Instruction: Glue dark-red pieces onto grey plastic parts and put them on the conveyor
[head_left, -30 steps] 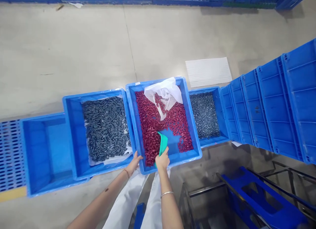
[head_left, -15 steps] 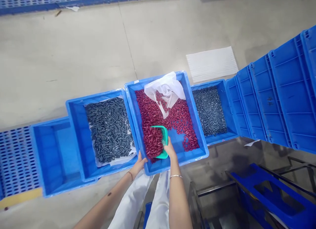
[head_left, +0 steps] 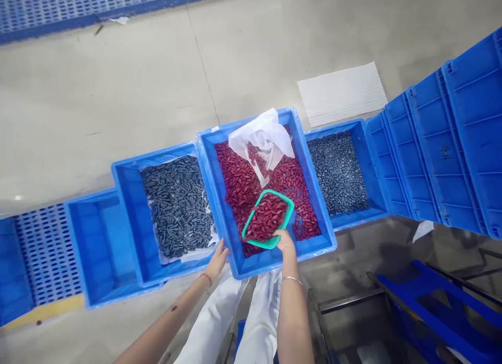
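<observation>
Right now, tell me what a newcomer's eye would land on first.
Likely the dark red pieces in the middle blue bin, with a crumpled white sheet at its far end. Next, the green basket, heaped with such pieces, held by the right hand toward the bin's near side.

We are holding a rectangular green basket (head_left: 267, 244) with rounded corners, mouth upward and askew, above the near part of a blue bin (head_left: 220, 202). Small dark red pieces (head_left: 267, 217) are filling it in a heap. More are covering much of the bin's floor, lying thicker at left; bare blue is showing beside the basket.
</observation>
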Available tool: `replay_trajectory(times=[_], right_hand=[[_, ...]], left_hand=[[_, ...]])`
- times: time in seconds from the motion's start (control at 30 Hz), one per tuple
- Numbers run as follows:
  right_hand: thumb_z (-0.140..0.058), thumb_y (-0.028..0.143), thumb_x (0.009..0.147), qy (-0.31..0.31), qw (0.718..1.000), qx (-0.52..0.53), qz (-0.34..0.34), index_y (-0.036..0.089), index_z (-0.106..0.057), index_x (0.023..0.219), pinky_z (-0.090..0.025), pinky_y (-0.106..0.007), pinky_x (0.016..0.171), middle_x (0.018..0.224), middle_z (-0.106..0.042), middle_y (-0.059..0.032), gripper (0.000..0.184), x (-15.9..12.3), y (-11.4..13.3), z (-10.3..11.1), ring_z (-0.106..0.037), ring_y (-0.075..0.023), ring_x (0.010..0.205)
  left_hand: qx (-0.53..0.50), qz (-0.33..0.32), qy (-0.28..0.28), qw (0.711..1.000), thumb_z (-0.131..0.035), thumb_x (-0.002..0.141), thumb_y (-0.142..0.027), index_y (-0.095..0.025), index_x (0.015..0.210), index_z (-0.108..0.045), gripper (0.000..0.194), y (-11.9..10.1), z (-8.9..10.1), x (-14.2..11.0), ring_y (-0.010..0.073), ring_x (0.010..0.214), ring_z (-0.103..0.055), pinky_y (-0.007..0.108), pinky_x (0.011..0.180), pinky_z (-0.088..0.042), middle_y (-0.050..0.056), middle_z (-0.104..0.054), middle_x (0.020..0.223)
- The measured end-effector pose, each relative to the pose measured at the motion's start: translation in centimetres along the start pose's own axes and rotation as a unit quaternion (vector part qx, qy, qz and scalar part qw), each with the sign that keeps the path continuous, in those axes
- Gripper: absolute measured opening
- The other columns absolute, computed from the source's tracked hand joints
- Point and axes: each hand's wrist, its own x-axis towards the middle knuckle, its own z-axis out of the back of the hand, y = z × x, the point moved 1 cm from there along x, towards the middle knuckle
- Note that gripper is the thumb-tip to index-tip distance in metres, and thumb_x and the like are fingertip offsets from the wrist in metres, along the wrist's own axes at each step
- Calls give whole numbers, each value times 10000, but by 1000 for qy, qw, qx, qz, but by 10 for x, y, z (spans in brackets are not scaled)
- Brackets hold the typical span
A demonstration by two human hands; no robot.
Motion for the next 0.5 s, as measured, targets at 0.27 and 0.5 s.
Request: replay_trajectory(times=[0.27,0.5], right_hand=[[-609,321,931,-72,994,-14,84,170,-569,1224,-562,-405,812,1215,-609,-87,332,6,24,23,-642,-214,985],[-575,264,930,-139,964,-141,179,190,-542,1290,-499,-452,944,1326,-576,-98,369,26,64,31,-598,-240,1126]], left_hand=[[124,-237,-81,960,-506,820,-189,-130,1356,-455,543,-33,1,0,358,1416,-285,593,1183,-159,188,-390,1463],[235,-324,-58,914,-488,770,-119,-131,1301,-514,531,-83,-3,59,335,1393,-347,557,1161,-274,182,-447,1428]])
